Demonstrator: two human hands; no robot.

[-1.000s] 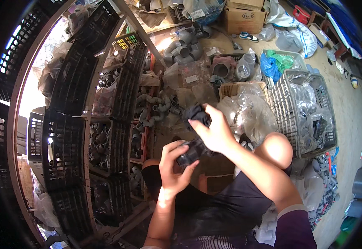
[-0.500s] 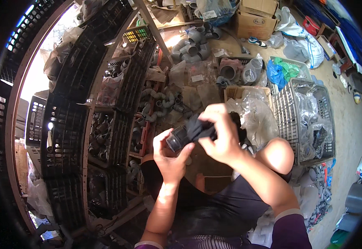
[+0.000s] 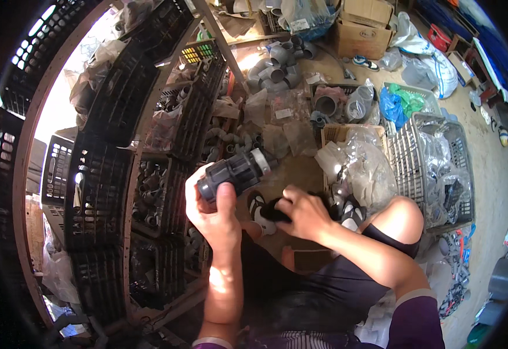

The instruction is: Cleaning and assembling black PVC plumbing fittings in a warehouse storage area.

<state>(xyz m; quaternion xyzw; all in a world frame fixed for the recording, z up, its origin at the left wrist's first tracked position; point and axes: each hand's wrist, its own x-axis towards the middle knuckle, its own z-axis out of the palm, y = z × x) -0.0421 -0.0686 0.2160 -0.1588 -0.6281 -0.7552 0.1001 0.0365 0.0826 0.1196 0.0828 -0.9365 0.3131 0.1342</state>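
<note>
- The rack of black crates [image 3: 105, 186] stands close on the left side; a wide swing of the left elbow might knock it, simply because the seat between rack and crates looks cramped.
- On the right, the tall grey crate [image 3: 404, 168] sits just beyond the bent knee (a restless leg could nudge it), and that might shift its load of plastic bags.
- The crumpled clear plastic [image 3: 367, 168] near the right hand could snag trailing cloth, its loose folds being the cause.
- The right hand [image 3: 300, 214], low between the knees, has its fingers bent and gathered on what looks like a black cloth [image 3: 274, 210]; how tightly, I cannot tell. Dangling near the shoe [image 3: 354, 216], the cloth could slip down and pick up grit.
- The black pipe fitting [image 3: 233, 173] is raised in the left hand [image 3: 214, 218], left of the right hand and tilted, its far end up and to the right. Thumb and fingers are clamped around its near end only, so a smooth or dusty surface could let it turn or drop.
- Its pale ring [image 3: 261, 161], beyond the grip, would probably take the knock in a fall.
</note>
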